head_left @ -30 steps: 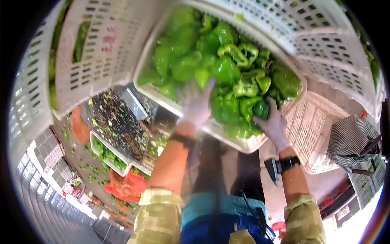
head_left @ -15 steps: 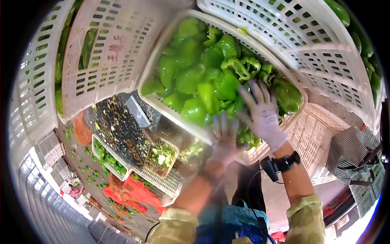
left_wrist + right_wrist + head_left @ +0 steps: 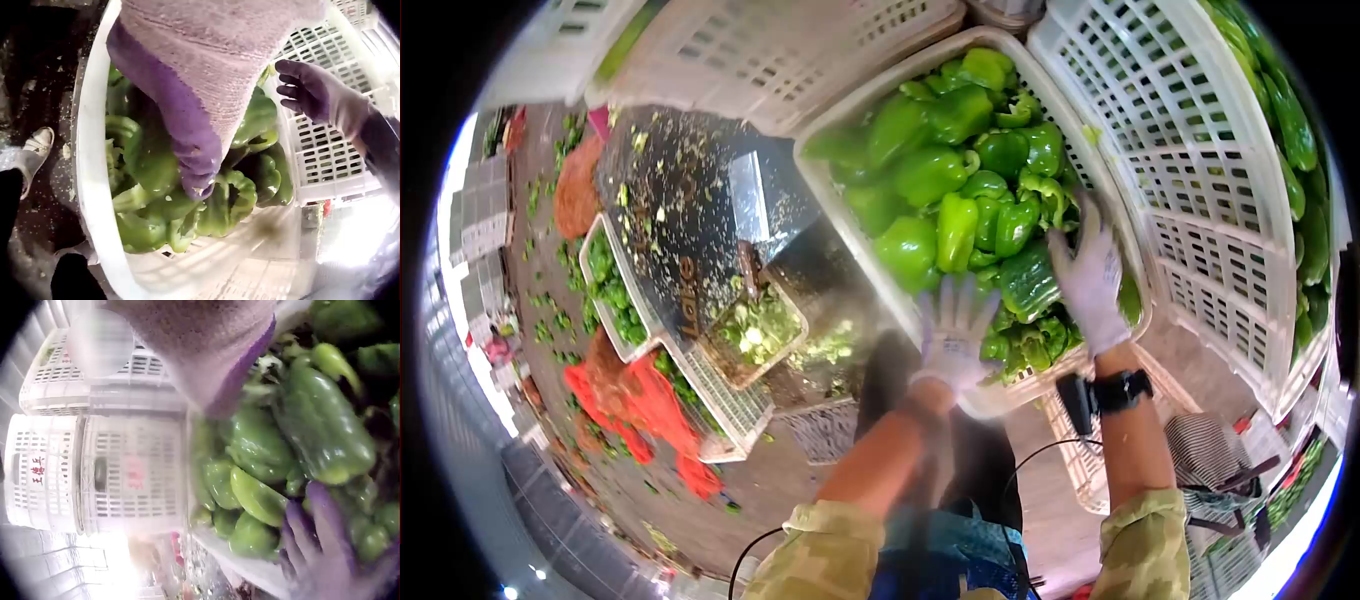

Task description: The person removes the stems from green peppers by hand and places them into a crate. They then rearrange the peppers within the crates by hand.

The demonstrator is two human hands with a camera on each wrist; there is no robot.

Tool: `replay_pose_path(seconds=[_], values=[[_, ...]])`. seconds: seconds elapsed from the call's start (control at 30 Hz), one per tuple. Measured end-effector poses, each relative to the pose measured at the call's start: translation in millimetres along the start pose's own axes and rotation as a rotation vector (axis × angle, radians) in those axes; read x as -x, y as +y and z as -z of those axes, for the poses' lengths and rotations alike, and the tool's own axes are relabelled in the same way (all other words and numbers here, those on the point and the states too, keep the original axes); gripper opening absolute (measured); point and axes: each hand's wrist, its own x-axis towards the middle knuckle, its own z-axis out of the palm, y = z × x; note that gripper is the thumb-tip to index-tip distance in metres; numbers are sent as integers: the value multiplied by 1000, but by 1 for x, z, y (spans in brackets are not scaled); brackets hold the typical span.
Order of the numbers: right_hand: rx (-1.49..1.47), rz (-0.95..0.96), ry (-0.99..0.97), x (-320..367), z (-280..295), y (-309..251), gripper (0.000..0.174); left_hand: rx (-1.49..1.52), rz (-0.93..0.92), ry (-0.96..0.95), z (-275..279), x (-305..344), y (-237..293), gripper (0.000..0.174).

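Observation:
A white plastic crate (image 3: 868,262) full of green bell peppers (image 3: 930,178) stands in front of me, some of the peppers cut or broken open. My left hand (image 3: 956,345), in a pale glove with purple fingers, lies over the crate's near rim with straight, spread fingers on the peppers. My right hand (image 3: 1094,280), gloved alike, is at the right side of the crate, fingers extended and held apart from the peppers in the left wrist view. Between the hands lies a large dark green pepper (image 3: 1030,280). Neither hand grips anything.
Tall white crates (image 3: 1170,170) of peppers flank the crate. To the left, a cleaver (image 3: 749,200) lies on a dark, scrap-strewn surface beside a small tray (image 3: 798,325) of trimmings. Red netting (image 3: 640,390) lies farther left. A striped bag (image 3: 1208,455) stands at right.
My left hand has moved right along the near rim. My right hand has gone from over the peppers towards the right rim, uncovering the large dark pepper. The head view has turned.

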Motion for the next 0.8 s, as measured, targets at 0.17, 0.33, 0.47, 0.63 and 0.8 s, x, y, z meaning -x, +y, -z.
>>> replay_pose_path(seconds=[0.17,0.33,0.47,0.63,0.8], values=[[231,-77,-296,-60,-20,4,50,54,34,133,-10,12,4,101],[110,-7,-21,-59,22,-1,40,138,-1,261,-50,23,0,93],[435,312,186,-38,43,11,45,81,30,232,-46,20,2,92],[484,443,-352,-3,21,70,45,124,10,275,-44,24,0,90],[155,414,-154,-38,28,-19,53,116,-8,211,-32,25,-3,90]])
